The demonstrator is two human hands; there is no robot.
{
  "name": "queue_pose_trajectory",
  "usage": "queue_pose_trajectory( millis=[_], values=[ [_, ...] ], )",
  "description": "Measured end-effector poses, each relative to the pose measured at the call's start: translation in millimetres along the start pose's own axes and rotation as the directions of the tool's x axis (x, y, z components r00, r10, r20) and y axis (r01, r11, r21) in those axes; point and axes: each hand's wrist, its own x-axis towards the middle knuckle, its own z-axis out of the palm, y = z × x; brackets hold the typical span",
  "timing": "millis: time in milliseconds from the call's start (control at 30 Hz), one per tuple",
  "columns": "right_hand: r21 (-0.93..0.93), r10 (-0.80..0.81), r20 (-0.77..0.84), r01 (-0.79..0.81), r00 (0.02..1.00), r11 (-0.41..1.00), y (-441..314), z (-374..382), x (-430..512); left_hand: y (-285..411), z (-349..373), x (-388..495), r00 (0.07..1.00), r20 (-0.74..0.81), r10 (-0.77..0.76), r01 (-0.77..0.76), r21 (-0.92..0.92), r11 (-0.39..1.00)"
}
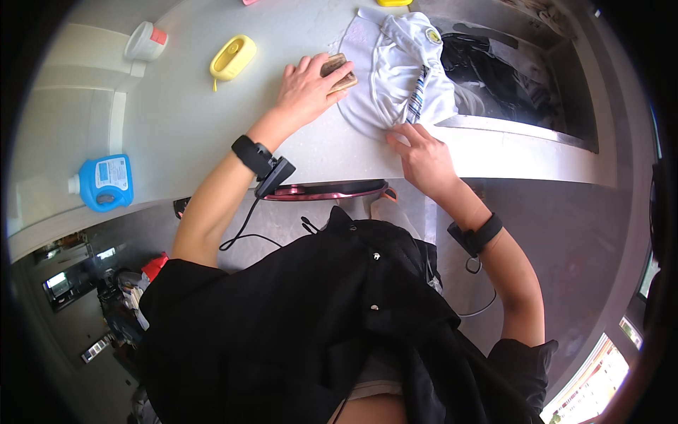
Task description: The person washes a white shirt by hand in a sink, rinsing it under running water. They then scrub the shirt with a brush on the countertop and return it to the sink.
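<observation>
My left hand point(309, 87) grips a small brown wooden scrubbing brush point(335, 64), its bristles hidden underneath, at the left edge of a white shirt point(365, 79). Wet-looking and wrinkled, the shirt lies across the counter point(254, 132) and reaches over the sink's edge. It carries a round badge point(433, 36) and a blue-and-dark striped strip point(417, 98). With bent fingers, my right hand point(424, 156) pinches the shirt's near edge, just below the strip.
Dark and grey clothes point(498, 74) lie in the sink point(574, 100) at right. A yellow plastic item with a loop point(233, 57), a white tub point(146, 42) and a blue detergent jug point(108, 183) stand at left. A dark red-rimmed basin point(328, 191) sits under the counter's edge.
</observation>
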Motion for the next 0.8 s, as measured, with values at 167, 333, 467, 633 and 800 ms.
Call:
queue_pose_trajectory(
  millis=[167, 333, 467, 633, 800],
  values=[
    [0.024, 0.032, 0.060, -0.034, 0.998, 0.999, 1.7, -1.1, 2.4, 24.2, -10.6, -1.3, 0.968, 0.127, 0.215, -0.189, -0.189, 0.964],
    [0.049, 0.067, 0.103, -0.072, 0.992, 0.996, 2.3, -0.3, 7.4, 15.6, -20.5, 6.2, 0.999, 0.038, 0.002, -0.003, 0.021, 1.000],
    [0.058, 0.051, 0.092, -0.057, 0.994, 0.997, 2.6, -0.9, 9.5, 25.9, -14.7, -0.2, 0.991, 0.076, 0.113, -0.106, -0.095, 0.990],
    [0.055, 0.068, 0.122, -0.075, 0.990, 0.996, 2.6, -3.5, 10.3, 19.7, -20.1, 10.7, 0.992, 0.039, -0.116, 0.117, -0.006, 0.993],
    [0.055, 0.048, 0.116, -0.054, 0.992, 0.997, 2.5, -2.6, 11.2, 17.0, -20.6, 14.2, 0.997, 0.051, -0.052, 0.056, -0.082, 0.995]
  ],
)
